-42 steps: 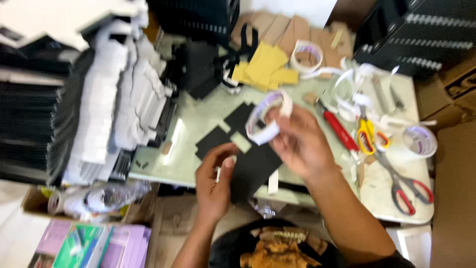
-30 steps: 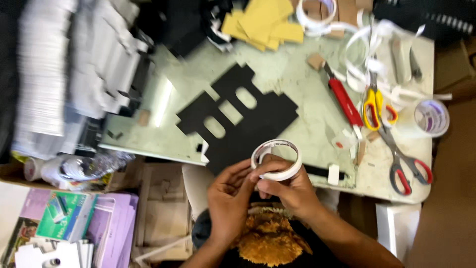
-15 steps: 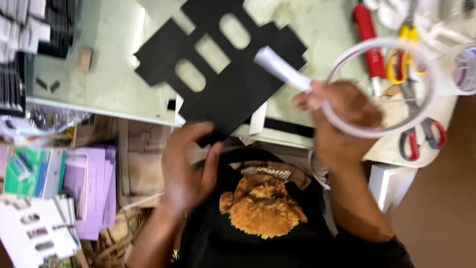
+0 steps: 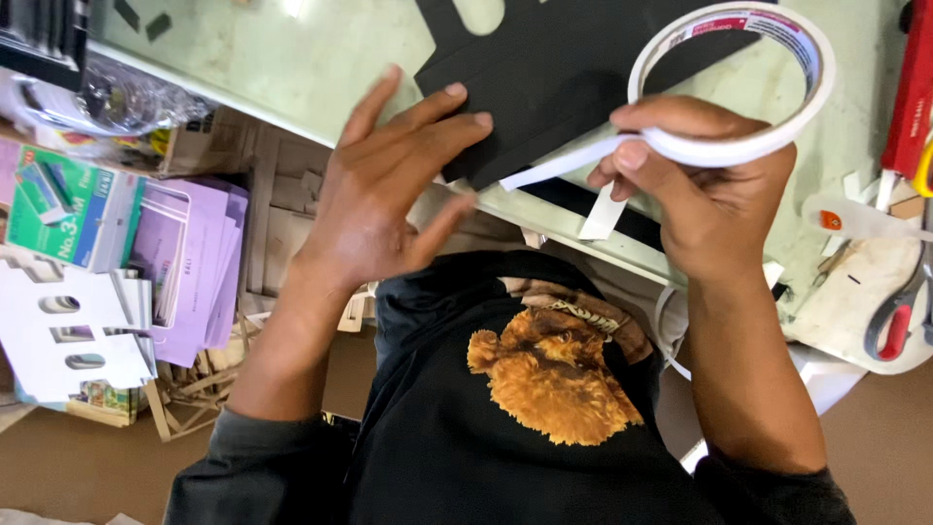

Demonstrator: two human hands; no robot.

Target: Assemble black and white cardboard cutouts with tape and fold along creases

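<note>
My right hand (image 4: 705,190) grips a white roll of double-sided tape (image 4: 739,83) above the table's near edge, with a loose white strip of tape (image 4: 564,167) hanging out to the left. My left hand (image 4: 394,185) is open with fingers spread, its fingertips resting on the near corner of a black die-cut cardboard sheet (image 4: 549,68) that lies on the pale green table (image 4: 321,58).
Red-handled scissors (image 4: 899,316) and a red cutter (image 4: 914,87) lie at the table's right end. Purple paper sheets (image 4: 194,272), a green box (image 4: 68,209) and white die-cut cards (image 4: 68,321) sit on the floor at left. My black shirt fills the lower middle.
The view has dropped closer to my body. My right hand brought the tape roll down to the table's near edge. My left hand rose from below the edge onto the black sheet.
</note>
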